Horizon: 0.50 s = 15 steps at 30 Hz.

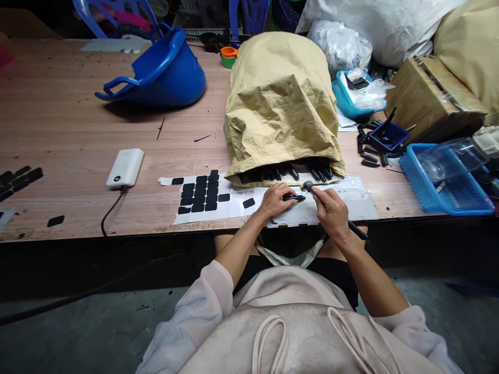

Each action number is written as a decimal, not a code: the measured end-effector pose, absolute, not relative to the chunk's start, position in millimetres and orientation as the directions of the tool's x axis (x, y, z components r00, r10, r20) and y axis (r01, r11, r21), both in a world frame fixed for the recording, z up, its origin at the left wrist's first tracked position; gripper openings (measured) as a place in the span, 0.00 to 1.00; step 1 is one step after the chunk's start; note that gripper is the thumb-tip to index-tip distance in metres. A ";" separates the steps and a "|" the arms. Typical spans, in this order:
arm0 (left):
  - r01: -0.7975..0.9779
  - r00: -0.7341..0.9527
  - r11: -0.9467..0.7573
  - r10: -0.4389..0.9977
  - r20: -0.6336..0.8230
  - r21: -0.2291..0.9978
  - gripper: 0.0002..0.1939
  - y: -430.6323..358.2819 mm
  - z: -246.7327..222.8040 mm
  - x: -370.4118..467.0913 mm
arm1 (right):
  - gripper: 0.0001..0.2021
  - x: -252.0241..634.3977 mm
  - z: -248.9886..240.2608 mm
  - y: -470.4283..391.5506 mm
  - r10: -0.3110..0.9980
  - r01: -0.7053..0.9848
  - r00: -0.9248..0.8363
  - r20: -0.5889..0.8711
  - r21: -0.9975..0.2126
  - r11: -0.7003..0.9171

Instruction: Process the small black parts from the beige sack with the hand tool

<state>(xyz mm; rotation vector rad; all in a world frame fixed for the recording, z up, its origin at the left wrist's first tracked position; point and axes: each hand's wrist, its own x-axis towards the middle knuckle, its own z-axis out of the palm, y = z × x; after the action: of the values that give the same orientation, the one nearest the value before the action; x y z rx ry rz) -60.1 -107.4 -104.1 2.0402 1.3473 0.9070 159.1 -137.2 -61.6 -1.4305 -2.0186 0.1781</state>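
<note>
Head view. My left hand (277, 201) pinches a slim black piece (297, 197) near one end, the gap between thumb and fingers narrow; its free end points right. My right hand (332, 210) grips a dark round-ended piece (307, 185), thumb and forefinger closed just behind the round end. A black rod (357, 230) shows beyond the palm; cannot tell if it is the same piece. Both pieces are over the pale sheet (360, 195) by the front edge of the table (175, 135), just before the sack's (283, 104) open mouth. Technique, my judgement: steady the left, work with right fingertips, grip lightly.
</note>
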 end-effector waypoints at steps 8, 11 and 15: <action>0.575 0.268 -0.353 0.934 0.237 0.738 0.06 -107.1 -105.7 -59.9 | 0.17 161.9 -70.5 -145.9 0.911 0.862 -0.237 0.337 -0.360 0.357; 0.574 0.266 -0.347 0.936 0.232 0.742 0.06 -107.1 -105.7 -60.1 | 0.17 160.7 -60.7 -143.9 0.898 0.843 -0.232 0.375 -0.383 0.378; 0.570 0.283 -0.358 0.930 0.233 0.739 0.07 -106.9 -105.6 -59.9 | 0.19 158.4 -56.7 -144.6 0.867 0.808 -0.192 0.460 -0.428 0.406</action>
<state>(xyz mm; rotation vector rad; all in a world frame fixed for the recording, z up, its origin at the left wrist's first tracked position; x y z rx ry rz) -59.9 -106.9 -105.6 2.0311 1.3412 0.8975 158.4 -144.6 -56.7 -1.4211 -2.0155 0.1177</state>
